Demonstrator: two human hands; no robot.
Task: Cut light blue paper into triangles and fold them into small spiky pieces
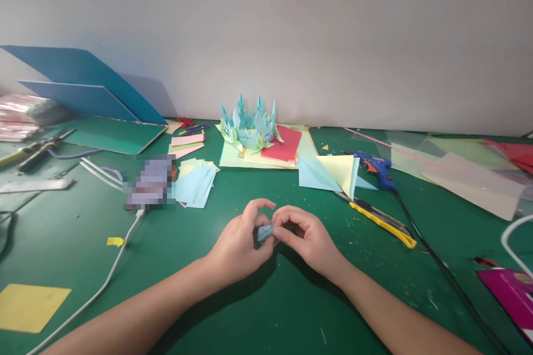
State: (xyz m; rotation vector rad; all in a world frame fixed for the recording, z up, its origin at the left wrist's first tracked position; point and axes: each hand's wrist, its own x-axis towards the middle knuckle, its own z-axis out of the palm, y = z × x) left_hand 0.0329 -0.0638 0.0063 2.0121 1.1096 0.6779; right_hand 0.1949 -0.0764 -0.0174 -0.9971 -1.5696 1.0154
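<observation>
A small folded piece of blue paper (265,233) is pinched between my two hands above the green table, partly hidden by the fingers. My left hand (241,241) grips its left side, with the index finger arched over the top. On its right side my right hand (306,238) presses thumb and fingertips together. Behind them stands a ring of pointed folded blue paper pieces (249,122) with light green leaf shapes, beside a red paper sheet (281,144).
Blue paper strips (195,184) lie left of centre; folded blue and yellow sheets (333,172) lie right. A yellow utility knife (383,223) and blue glue gun (378,169) rest to the right. A white cable (112,272) runs along the left. Yellow paper (33,307) lies front left.
</observation>
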